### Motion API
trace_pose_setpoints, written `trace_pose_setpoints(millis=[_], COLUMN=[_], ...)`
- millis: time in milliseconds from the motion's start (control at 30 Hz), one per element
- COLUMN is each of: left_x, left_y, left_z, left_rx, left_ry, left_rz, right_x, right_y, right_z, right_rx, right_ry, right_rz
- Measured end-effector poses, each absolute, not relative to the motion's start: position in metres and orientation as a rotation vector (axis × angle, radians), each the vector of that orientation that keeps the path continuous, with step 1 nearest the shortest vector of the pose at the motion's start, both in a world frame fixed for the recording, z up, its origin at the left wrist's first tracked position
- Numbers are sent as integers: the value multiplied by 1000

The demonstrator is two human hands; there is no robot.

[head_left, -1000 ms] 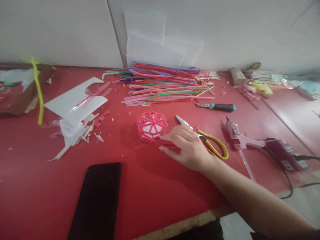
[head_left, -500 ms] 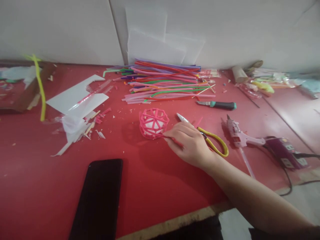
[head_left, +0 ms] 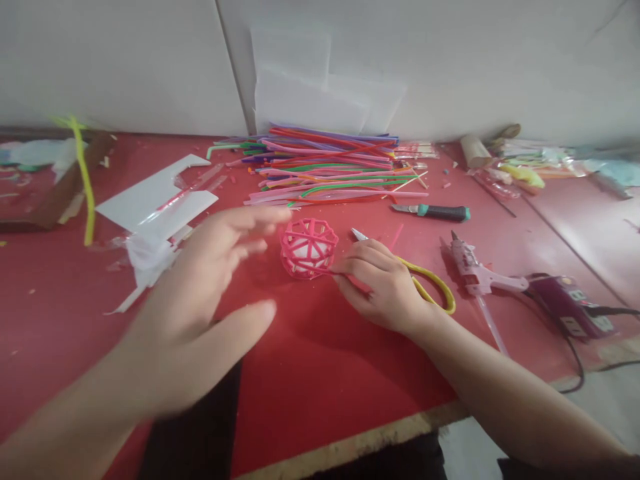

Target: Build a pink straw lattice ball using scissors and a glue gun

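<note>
On the red table sits a small round pink lattice basket with a white base showing between its strips. My right hand is closed in a pinch on a thin pink strip, whose far end reaches the basket's near side; whether it is fixed there I cannot tell. Under and behind that hand lie scissors with yellow handles, partly covered. To the left of the basket, my left hand is in the air, slightly blurred, thumb and fingers spread, holding nothing. It covers part of a black phone.
Colourful pipe cleaners are heaped at the back. A utility knife, a pink glue gun and a purple power strip lie to the right. White board and plastic scraps lie left.
My left hand has come into view from the lower left and extends towards the basket, open. The right hand keeps its pinch on the pink strip, nearly unmoved.
</note>
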State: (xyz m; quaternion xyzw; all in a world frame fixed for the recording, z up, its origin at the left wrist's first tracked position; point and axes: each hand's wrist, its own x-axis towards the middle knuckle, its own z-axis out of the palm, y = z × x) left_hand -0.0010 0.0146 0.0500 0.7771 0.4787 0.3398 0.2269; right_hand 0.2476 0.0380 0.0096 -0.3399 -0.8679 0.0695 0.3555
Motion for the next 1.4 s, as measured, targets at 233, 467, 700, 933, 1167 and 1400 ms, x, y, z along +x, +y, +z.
trace_pose_setpoints(millis=[233, 467, 700, 933, 1167, 1400], left_x=[2, 2, 0, -3, -2, 13], left_y=[47, 29, 9, 46, 39, 15], left_z=[1, 1, 27, 29, 19, 16], left_rx=[2264, 1885, 2172, 2175, 2005, 1976], left_ry=[1233, 1382, 1556, 1092, 1145, 1238], left_rz=[682, 820, 666, 494, 660, 854], right_x=[251, 250, 251, 250, 249, 242], right_y=[39, 36, 35, 34, 34, 26], right_z=[13, 12, 13, 12, 13, 17], right_rx=[-879, -896, -782, -802, -846, -793], right_ry=[-2289, -2364, -2432, -2381, -2342, -2293], right_rz=[180, 172, 255, 271, 246, 152])
